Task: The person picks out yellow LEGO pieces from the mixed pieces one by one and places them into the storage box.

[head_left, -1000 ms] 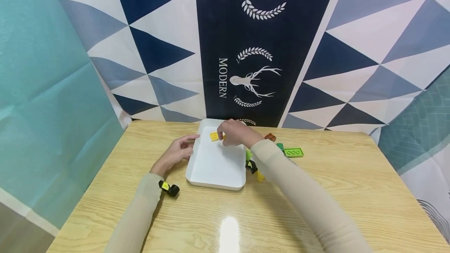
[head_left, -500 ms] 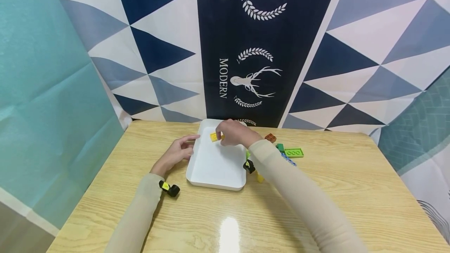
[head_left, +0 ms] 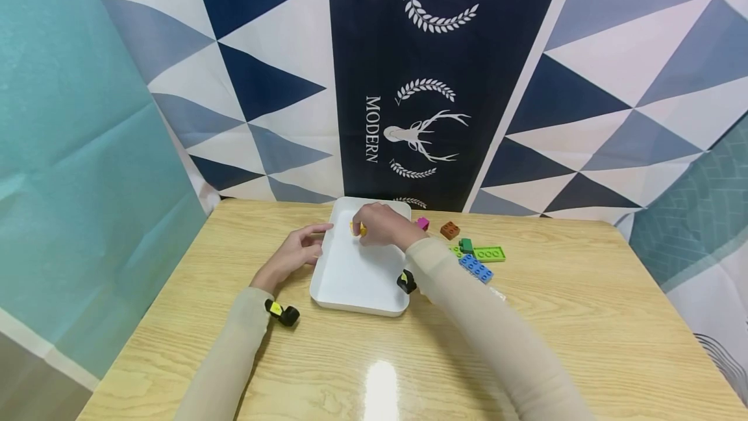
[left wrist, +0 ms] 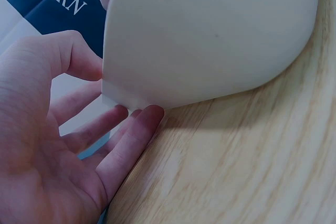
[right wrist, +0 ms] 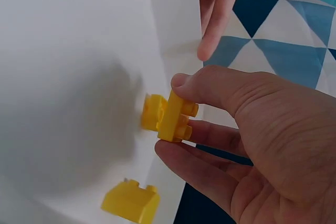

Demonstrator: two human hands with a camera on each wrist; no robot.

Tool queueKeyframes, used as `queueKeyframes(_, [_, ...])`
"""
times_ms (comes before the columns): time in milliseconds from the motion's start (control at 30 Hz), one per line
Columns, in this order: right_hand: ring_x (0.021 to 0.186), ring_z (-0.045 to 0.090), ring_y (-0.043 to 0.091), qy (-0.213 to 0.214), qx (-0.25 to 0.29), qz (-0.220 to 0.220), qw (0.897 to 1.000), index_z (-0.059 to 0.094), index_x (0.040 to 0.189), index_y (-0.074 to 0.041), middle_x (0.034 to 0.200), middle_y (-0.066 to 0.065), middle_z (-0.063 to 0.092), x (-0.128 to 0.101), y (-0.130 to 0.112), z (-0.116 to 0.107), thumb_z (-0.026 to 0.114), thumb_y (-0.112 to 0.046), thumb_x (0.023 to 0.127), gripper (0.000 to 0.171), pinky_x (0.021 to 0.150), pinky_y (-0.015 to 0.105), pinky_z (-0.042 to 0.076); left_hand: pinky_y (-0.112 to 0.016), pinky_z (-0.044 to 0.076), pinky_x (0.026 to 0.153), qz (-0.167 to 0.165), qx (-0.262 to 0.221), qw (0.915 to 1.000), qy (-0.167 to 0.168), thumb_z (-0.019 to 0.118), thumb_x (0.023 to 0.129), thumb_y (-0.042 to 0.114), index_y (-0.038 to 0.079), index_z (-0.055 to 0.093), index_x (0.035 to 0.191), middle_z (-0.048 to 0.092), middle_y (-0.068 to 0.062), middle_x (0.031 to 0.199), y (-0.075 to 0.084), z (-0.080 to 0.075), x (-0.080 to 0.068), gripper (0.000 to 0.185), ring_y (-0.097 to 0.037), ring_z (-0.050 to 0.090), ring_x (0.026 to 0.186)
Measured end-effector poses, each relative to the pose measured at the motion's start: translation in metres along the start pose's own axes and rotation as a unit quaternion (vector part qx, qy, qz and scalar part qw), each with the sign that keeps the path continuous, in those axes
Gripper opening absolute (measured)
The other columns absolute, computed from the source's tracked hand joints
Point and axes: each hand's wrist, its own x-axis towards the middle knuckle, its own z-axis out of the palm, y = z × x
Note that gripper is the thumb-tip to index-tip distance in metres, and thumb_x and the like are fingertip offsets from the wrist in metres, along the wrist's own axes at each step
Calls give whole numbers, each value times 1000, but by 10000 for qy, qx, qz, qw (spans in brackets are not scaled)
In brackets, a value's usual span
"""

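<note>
A white tray [head_left: 356, 278] lies on the wooden table. My right hand [head_left: 363, 229] hovers over its far end and pinches a yellow brick [right wrist: 176, 115] between thumb and fingers, studs facing away from the palm. Close behind it shows a second yellow piece [right wrist: 151, 112]; whether the two touch I cannot tell. Another yellow brick [right wrist: 130, 201] lies on the tray floor below. My left hand [head_left: 310, 244] rests at the tray's left rim, its straight fingers [left wrist: 131, 135] against the tray's edge [left wrist: 126, 95].
Loose bricks lie right of the tray: magenta [head_left: 423, 223], brown [head_left: 449, 230], dark green [head_left: 465, 245], a light green plate [head_left: 488, 253], blue [head_left: 475, 268]. A patterned cloth backdrop hangs behind the table's far edge.
My right hand has drifted a little left over the tray's far end with the yellow brick. The forearm shifted, uncovering the blue and magenta bricks. The left hand stayed put.
</note>
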Motion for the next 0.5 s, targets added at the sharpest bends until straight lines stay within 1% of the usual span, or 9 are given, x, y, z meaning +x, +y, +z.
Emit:
queueKeyframes(133, [100, 66, 24, -40, 110, -51, 9999, 86, 109, -9, 115, 8, 84, 6, 3, 6, 83, -7, 98, 12, 97, 37, 59, -32, 68, 95, 29, -54, 10000, -10, 57, 96, 7, 6, 48, 170, 53, -33, 169, 0, 0, 0, 75, -48, 61, 152])
queueKeyframes(167, [99, 65, 23, 10, 111, -137, 9998, 86, 108, -11, 113, 6, 84, 15, 14, 16, 84, -10, 98, 10, 96, 36, 59, -33, 67, 95, 51, -65, 10000, -32, 57, 96, 7, 5, 47, 170, 52, -33, 169, 0, 0, 0, 75, -48, 60, 152])
queueKeyframes(200, [98, 65, 23, 70, 118, -220, 9997, 86, 106, -12, 111, 5, 84, 22, 21, 22, 84, -9, 97, 10, 95, 36, 58, -33, 68, 95, 59, -66, 10000, -34, 57, 96, 7, 5, 47, 170, 52, -33, 169, -1, 0, 0, 75, -49, 60, 152])
queueKeyframes(300, [98, 65, 22, 127, 125, -314, 9993, 86, 103, -15, 109, 3, 84, 38, 37, 38, 85, -12, 95, 9, 96, 37, 58, -33, 68, 95, 58, -67, 10000, -41, 57, 97, 7, 5, 47, 171, 52, -33, 169, -1, 0, 1, 74, -49, 60, 152])
queueKeyframes(367, [99, 65, 21, 172, 216, -356, 9990, 87, 102, -18, 110, 1, 85, 49, 48, 51, 86, -12, 94, 10, 99, 38, 58, -32, 67, 95, 48, -46, 10000, -37, 57, 97, 7, 6, 47, 171, 52, -32, 170, 0, 0, 0, 74, -48, 60, 152])
queueKeyframes(400, [100, 65, 22, 142, 280, -303, 9990, 87, 101, -18, 112, 1, 85, 47, 44, 49, 86, -9, 94, 13, 101, 40, 58, -32, 67, 95, 27, -36, 10000, -17, 56, 97, 7, 6, 47, 171, 51, -32, 170, 0, 0, 0, 74, -48, 60, 152])
queueKeyframes(433, [102, 66, 22, 103, 329, -249, 9991, 87, 102, -19, 113, 1, 86, 49, 45, 51, 87, -9, 94, 13, 103, 41, 58, -31, 67, 95, 21, -34, 10000, -14, 56, 97, 7, 6, 47, 171, 51, -31, 171, 0, 0, 0, 74, -48, 60, 152])
queueKeyframes(500, [102, 66, 22, 99, 438, -239, 9987, 87, 102, -20, 114, 1, 86, 52, 48, 58, 86, -8, 94, 14, 104, 41, 58, -31, 67, 95, 22, -26, 10000, -10, 56, 97, 7, 6, 47, 171, 50, -30, 172, 0, 0, 0, 74, -48, 60, 152])
